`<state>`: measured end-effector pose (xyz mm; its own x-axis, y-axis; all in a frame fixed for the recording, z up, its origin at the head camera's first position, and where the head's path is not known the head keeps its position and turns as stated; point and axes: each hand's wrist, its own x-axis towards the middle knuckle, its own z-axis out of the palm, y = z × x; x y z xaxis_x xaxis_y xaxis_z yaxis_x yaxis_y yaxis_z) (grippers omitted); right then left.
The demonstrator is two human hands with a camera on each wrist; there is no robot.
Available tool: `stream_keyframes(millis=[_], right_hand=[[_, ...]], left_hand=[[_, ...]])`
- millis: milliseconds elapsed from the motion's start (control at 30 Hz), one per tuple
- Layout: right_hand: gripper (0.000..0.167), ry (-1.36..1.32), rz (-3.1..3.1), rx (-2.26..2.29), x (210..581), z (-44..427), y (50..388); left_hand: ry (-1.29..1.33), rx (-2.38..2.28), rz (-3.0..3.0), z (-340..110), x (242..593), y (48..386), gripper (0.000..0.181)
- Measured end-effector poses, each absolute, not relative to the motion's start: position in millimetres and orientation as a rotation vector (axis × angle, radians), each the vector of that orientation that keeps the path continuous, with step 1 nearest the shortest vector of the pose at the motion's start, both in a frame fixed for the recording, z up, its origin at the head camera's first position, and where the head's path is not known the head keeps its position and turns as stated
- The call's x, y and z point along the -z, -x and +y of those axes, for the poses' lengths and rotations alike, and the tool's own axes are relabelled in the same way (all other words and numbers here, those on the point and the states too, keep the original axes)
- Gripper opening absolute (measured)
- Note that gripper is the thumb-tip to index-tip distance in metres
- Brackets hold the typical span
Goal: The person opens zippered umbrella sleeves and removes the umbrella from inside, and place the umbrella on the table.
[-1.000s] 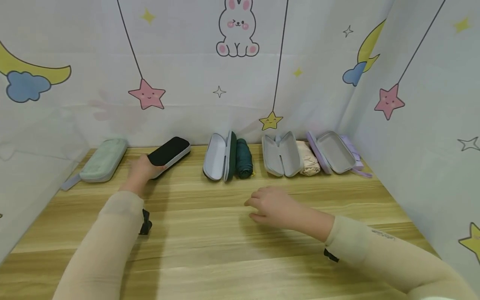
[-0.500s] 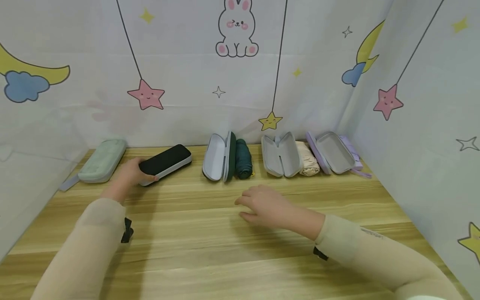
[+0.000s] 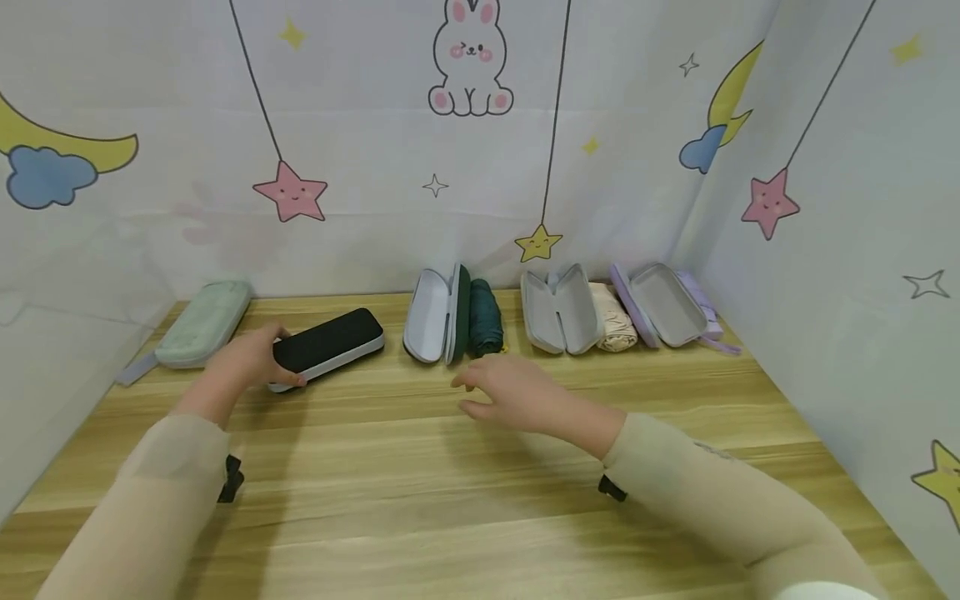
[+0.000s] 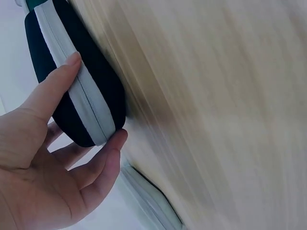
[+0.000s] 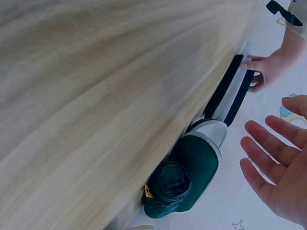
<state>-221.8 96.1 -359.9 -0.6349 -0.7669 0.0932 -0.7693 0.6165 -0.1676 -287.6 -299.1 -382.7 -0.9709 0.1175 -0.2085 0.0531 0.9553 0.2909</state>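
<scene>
In the head view my left hand [image 3: 246, 360] grips the near left end of a black zip case [image 3: 332, 342] with a pale grey zip band. The left wrist view has the thumb on the zip band [image 4: 79, 91] and the fingers around the case's end and far side. The case looks closed and lies slanted, low at the table. My right hand [image 3: 521, 395] hovers over the middle of the table with loosely bent fingers and nothing in it. Nearest to it are an open dark green case [image 3: 429, 318] and a rolled dark green folding umbrella [image 3: 486, 321].
A closed pale green case [image 3: 206, 323] with a strap lies at the left. Farther right are an open grey case [image 3: 561, 310], a rolled cream umbrella [image 3: 615, 321], an open purple case [image 3: 667, 304] and a purple folded item [image 3: 699, 302]. A printed curtain [image 3: 360, 150] stands behind.
My left hand has drawn the black case nearer and to the left, turning it more sideways. My right hand has drifted left and slightly away from me.
</scene>
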Motion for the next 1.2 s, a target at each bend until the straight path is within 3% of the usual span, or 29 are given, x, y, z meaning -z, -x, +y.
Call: stream_keyframes(millis=[833, 1200], right_hand=[[0.028, -1.292, -2.83, -0.227, 353, 76, 231], [0.04, -1.257, -2.916, -0.144, 365, 72, 232]], left_hand=[[-0.638, -0.377, 2.849, -277, 385, 257, 0.083], [-0.697, -0.352, 2.823, -247, 386, 243, 0.077]])
